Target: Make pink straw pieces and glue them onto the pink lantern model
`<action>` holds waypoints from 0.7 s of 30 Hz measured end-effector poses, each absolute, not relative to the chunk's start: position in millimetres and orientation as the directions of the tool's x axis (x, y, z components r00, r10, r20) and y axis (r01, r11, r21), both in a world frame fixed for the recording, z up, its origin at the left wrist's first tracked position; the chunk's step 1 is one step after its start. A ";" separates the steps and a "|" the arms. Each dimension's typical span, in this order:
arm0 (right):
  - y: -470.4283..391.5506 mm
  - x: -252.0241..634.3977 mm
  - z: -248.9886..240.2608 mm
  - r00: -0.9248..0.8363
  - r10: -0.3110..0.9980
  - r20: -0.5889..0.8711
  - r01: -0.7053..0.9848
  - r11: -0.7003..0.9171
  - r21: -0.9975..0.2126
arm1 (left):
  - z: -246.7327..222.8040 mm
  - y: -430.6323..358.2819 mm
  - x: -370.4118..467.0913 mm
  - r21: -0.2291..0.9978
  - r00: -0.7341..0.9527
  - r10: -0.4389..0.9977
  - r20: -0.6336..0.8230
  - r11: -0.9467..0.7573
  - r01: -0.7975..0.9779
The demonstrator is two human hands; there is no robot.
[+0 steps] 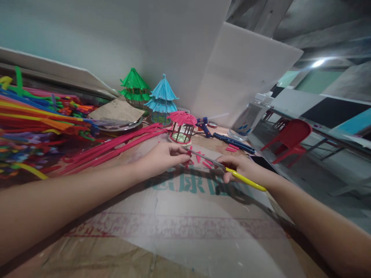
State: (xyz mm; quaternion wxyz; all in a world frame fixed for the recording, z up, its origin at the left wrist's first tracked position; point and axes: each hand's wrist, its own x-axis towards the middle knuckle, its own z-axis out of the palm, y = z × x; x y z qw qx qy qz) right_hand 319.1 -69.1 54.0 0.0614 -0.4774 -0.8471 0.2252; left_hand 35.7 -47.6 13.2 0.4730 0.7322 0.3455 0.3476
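My right hand point(236, 166) is closed on scissors point(246, 180) with yellow handles, their blades reaching left toward my other hand. The fingers of my left hand point(162, 157) pinch a short pink pipe cleaner piece point(189, 153) at the blade tips. Several cut pink pieces point(206, 165) lie on the printed sheet just beneath and beside the blades. Behind my hands stands a small round pavilion point(182, 127) with a pink roof and brown posts. Long pink pipe cleaners point(116, 148) lie to the left, above my left forearm.
A blue pavilion point(164, 98) and a green one point(135, 87) stand at the back. Colourful pipe cleaner bundles point(37, 123) fill the left side. A blue glue gun point(204, 125), a dark long tool point(234, 143), a clear container point(249, 117) and a phone point(265, 165) are at the right.
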 end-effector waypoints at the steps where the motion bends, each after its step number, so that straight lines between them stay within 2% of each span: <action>1: -68.5 319.1 52.1 -0.531 0.841 -0.100 0.777 0.437 -0.452 | 13.4 -47.6 35.7 0.932 0.519 0.835 0.183 -0.316 0.179; 8: -62.2 323.1 46.8 -0.507 0.860 -0.059 0.747 0.404 -0.528 | 15.2 -47.8 35.7 0.949 0.499 0.856 0.136 -0.256 0.182; 11: -61.2 326.1 48.9 -0.528 0.848 -0.046 0.714 0.414 -0.564 | 11.0 -46.4 35.3 0.918 0.460 0.871 0.170 -0.310 0.247; 13: -62.2 326.8 49.4 -0.537 0.843 -0.032 0.713 0.433 -0.551 | 6.6 -45.6 34.9 0.862 0.498 0.839 0.217 -0.404 0.306; 17: -69.9 319.9 49.7 -0.577 0.815 -0.055 0.732 0.486 -0.477 | 3.0 -45.7 34.6 0.645 0.573 0.749 0.332 -0.624 0.442; 21: -85.5 302.4 56.3 -0.590 0.795 -0.139 0.782 0.520 -0.344 | 10.0 -45.3 34.4 0.532 0.588 0.726 0.357 -0.675 0.511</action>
